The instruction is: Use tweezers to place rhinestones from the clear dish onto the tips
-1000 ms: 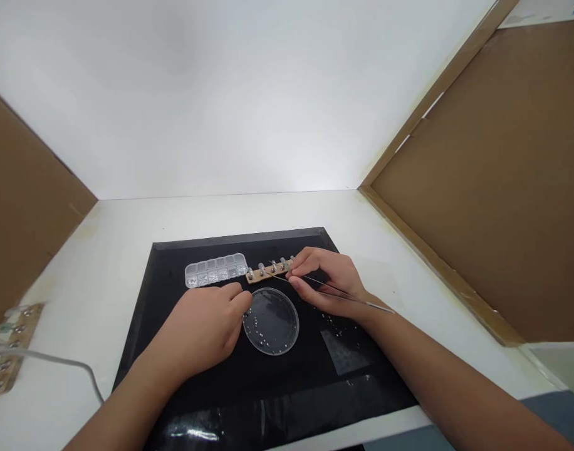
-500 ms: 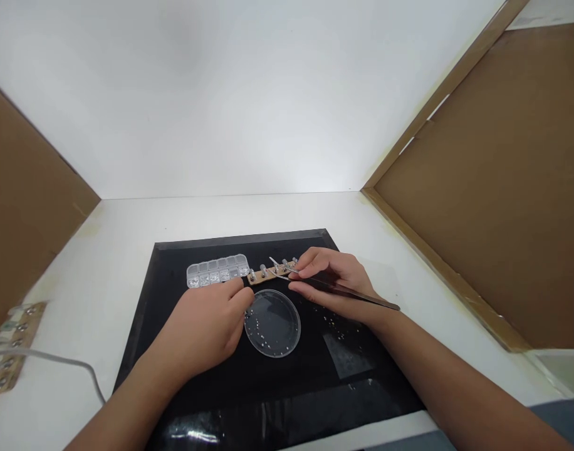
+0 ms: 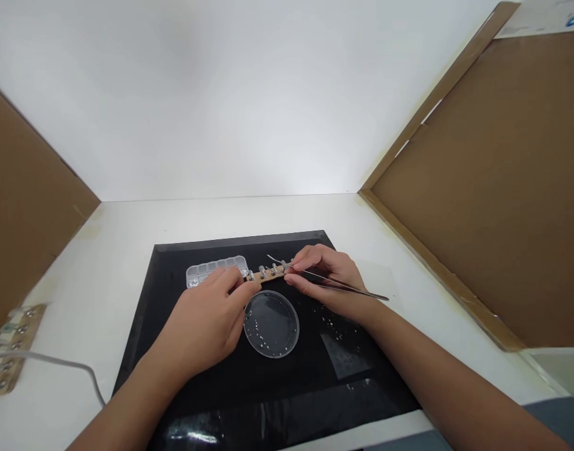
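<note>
My left hand [image 3: 205, 316] has its thumb and index finger closed at the left end of a narrow wooden strip [image 3: 268, 277], apparently gripping it. Along the strip stand several small clear pieces on metal studs. My right hand [image 3: 331, 275] is closed around metal tweezers [image 3: 346, 286], their tips pointing left above the strip. The same hand's fingertips are at the strip's right end, which they hide. Just below lies a round clear dish [image 3: 272, 326] with tiny pale bits in it. Behind my left fingers is a clear compartment case [image 3: 216, 266], partly covered.
Everything lies on a black board [image 3: 212, 388] on the white table. Tiny loose bits [image 3: 334, 326] are scattered right of the dish, near a clear sheet [image 3: 346, 357]. At far left sit a second studded strip [image 3: 21, 344] and a grey cable [image 3: 66, 359]. Brown panels flank both sides.
My left fingers have moved up and right onto the strip's left end, covering more of the case. My right hand has shifted slightly left, and the tweezers have tilted a little in its grip.
</note>
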Motion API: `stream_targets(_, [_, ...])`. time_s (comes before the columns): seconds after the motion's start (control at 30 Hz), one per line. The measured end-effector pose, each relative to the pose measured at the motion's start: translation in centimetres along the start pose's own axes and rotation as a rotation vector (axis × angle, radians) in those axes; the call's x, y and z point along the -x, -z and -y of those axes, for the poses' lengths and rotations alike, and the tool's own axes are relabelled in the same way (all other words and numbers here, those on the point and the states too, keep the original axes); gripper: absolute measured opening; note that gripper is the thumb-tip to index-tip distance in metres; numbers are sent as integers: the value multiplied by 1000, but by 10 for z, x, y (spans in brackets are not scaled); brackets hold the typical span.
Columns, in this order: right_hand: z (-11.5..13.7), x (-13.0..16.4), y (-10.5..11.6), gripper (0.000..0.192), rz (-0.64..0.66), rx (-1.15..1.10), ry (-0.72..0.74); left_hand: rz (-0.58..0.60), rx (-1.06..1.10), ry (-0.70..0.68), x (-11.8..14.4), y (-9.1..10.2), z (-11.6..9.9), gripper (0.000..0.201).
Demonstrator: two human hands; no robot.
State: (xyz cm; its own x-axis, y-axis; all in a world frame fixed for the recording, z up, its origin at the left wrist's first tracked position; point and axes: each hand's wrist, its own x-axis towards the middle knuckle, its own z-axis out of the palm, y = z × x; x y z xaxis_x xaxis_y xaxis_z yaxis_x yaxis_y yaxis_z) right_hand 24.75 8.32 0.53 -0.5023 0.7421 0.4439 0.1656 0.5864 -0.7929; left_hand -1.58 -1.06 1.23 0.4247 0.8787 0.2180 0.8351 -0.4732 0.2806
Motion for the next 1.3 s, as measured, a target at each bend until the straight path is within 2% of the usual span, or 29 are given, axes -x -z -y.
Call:
stream_targets(0.13, [2,0,-2,16,1,-6,18,-47,1,13,0,-1,0,51])
stream_targets(0.37, [9,-2,2,17,65,4,137,-58,47,-7,-2,-3,2,44])
stream_targets(0.5, [15,-2,6,15,117,-17,153,-60,97,-85,0,-4,2,40])
stream_targets(0.83, [25,-4,10,15,232,-6,192,-59,175,-126,2,-2,3,39])
stream_targets(1.07, [30,-5,8,16,301,-11,209,-75,203,-123,2,-3,2,37])
stream_targets(1.3, [30,-4,9,17,319,-32,197,-43,164,-97,2,1,-1,26])
